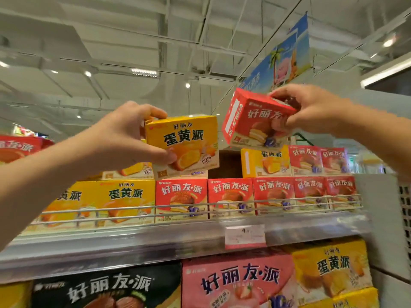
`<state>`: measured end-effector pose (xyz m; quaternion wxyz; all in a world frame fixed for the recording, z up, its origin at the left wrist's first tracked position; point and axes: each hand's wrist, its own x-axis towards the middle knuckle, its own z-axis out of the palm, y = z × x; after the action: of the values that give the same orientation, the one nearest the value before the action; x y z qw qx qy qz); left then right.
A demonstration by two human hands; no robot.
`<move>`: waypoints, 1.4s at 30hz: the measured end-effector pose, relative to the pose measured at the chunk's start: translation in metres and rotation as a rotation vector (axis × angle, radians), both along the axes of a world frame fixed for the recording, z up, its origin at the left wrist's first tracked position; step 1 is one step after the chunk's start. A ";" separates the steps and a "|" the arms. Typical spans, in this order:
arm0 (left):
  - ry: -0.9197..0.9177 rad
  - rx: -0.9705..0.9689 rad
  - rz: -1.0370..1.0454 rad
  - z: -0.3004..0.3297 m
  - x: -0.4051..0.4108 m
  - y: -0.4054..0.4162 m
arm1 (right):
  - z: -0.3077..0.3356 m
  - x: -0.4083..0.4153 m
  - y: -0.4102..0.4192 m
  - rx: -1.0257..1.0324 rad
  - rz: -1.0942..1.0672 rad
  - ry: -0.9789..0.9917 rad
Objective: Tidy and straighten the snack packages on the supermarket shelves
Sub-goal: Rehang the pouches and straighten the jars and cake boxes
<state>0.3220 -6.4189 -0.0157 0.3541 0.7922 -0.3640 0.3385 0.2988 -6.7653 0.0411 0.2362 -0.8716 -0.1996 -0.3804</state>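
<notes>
My left hand [124, 138] grips a yellow snack box [184, 143] by its left end, holding it upright above the top shelf's stacked boxes. My right hand [311, 110] grips a red snack box [253, 121] by its right end, lifted and tilted in the air above a gap [224, 163] in the upper row. To the right of that gap stand a yellow box [265, 162] and two red boxes [305, 160]. Below, a row of yellow boxes [124, 198] and red boxes [231, 196] stands behind a wire rail.
The top shelf's metal edge [133, 243] carries a price tag [244, 236]. Larger black, pink and yellow boxes [240, 283] fill the shelf underneath. A perforated white end panel [382, 218] closes the shelf at the right. A banner [287, 61] hangs from the ceiling.
</notes>
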 end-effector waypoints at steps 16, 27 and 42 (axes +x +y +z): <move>0.142 0.113 0.134 -0.035 0.017 0.061 | 0.040 0.074 0.060 -0.317 -0.291 0.202; 0.286 0.063 -0.041 -0.048 0.035 0.062 | 0.010 0.100 0.058 -0.436 -0.303 0.479; 0.327 0.055 -0.066 -0.043 0.037 0.057 | -0.001 0.112 0.066 -0.380 -0.329 0.562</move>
<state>0.3587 -6.3624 -0.0588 0.3978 0.8336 -0.3367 0.1833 0.4106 -6.6988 0.0403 0.0514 -0.9907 -0.0513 -0.1153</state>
